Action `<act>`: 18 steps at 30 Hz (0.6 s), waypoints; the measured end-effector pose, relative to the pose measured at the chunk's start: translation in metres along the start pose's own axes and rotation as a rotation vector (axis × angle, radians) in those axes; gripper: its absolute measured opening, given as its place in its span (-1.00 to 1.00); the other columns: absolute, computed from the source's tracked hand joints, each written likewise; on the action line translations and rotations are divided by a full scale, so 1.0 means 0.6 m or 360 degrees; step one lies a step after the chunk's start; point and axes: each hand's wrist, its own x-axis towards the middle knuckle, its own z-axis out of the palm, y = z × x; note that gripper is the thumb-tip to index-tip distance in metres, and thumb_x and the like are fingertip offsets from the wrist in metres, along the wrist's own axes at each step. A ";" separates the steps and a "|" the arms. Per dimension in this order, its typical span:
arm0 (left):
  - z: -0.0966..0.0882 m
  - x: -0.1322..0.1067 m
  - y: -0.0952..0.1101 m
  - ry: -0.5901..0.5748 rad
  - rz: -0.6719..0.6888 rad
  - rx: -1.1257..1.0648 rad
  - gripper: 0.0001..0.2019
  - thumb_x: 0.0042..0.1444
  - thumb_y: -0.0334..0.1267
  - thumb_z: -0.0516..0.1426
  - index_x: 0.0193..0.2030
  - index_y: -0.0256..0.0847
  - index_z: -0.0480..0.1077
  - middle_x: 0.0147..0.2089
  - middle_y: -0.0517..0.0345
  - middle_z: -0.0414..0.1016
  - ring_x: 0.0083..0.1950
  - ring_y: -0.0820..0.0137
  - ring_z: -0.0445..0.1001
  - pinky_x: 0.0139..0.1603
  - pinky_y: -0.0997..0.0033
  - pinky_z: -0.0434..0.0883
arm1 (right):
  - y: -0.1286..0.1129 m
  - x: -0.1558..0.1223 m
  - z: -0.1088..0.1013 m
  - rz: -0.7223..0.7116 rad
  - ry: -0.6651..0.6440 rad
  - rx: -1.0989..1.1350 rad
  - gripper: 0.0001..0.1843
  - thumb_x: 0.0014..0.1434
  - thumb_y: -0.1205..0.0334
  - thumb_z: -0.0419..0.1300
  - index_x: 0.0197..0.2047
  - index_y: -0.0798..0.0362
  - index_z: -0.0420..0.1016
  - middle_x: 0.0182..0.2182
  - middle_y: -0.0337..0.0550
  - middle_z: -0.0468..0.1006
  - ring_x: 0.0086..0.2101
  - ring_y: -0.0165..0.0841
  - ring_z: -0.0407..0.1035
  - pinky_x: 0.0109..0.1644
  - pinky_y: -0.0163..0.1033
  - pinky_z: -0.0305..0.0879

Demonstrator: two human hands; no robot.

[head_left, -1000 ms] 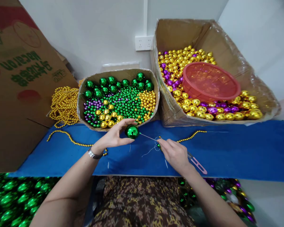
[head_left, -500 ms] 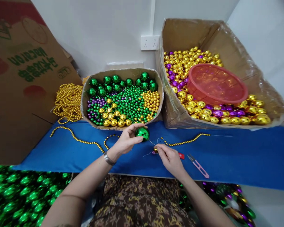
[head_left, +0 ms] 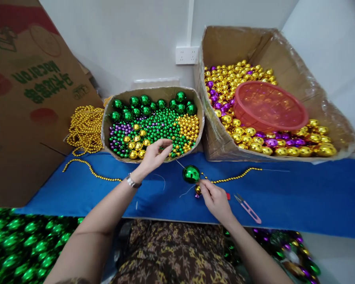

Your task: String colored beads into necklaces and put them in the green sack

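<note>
My right hand (head_left: 214, 197) pinches a thin thread just beside a large shiny green bead (head_left: 191, 174). The thread runs through this bead, and its free end sticks out to the upper left. Below the fingertips hang a gold bead (head_left: 198, 189) and a small purple bead (head_left: 197, 195). My left hand (head_left: 156, 156) hovers at the front rim of the smaller cardboard box (head_left: 152, 90), fingers curved and apart from the thumb, with nothing visible between them. Green, gold and purple beads of several sizes fill that box.
Pink thread snips (head_left: 248, 209) lie on the blue cloth (head_left: 284, 197), right of a gold bead strand (head_left: 236, 176). A larger box (head_left: 233, 39) holds gold and purple beads and a red basket (head_left: 270, 106). Gold strands (head_left: 85, 128) are piled left, by a tall carton (head_left: 23, 118).
My left hand has let go of the green bead and moved up and left to the box. The bead has slid along the thread, close to my right fingertips.
</note>
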 end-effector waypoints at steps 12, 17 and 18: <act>0.052 0.086 -0.014 -0.0287 0.0044 0.0737 -0.87 0.05 -0.43 0.15 -0.28 -0.26 0.52 -0.28 -0.05 0.53 -0.17 0.21 0.49 -0.13 0.24 0.38 | 0.004 0.002 -0.003 0.0018 0.0114 -0.0046 -0.77 0.35 0.21 -0.02 -0.23 0.02 0.44 -0.36 -0.15 0.63 -0.39 -0.36 0.53 -0.32 -0.35 0.34; 0.028 0.018 0.014 -0.0104 -0.0458 -0.0853 -0.75 0.04 -0.17 0.25 -0.16 -0.23 0.50 -0.28 0.07 0.55 -0.28 0.37 0.52 -0.32 0.41 0.42 | -0.001 0.002 -0.007 0.0034 0.0145 -0.0043 -0.78 0.35 0.22 -0.01 -0.20 0.02 0.45 -0.30 -0.13 0.65 -0.35 -0.35 0.54 -0.28 -0.33 0.37; 0.026 0.005 0.017 -0.0098 -0.0537 -0.1038 -0.75 0.02 -0.18 0.27 -0.17 -0.23 0.50 -0.29 0.08 0.55 -0.28 0.39 0.52 -0.33 0.43 0.42 | -0.002 0.002 -0.006 0.0019 0.0147 -0.0041 -0.78 0.35 0.23 -0.01 -0.20 0.02 0.45 -0.31 -0.13 0.64 -0.35 -0.35 0.54 -0.27 -0.33 0.37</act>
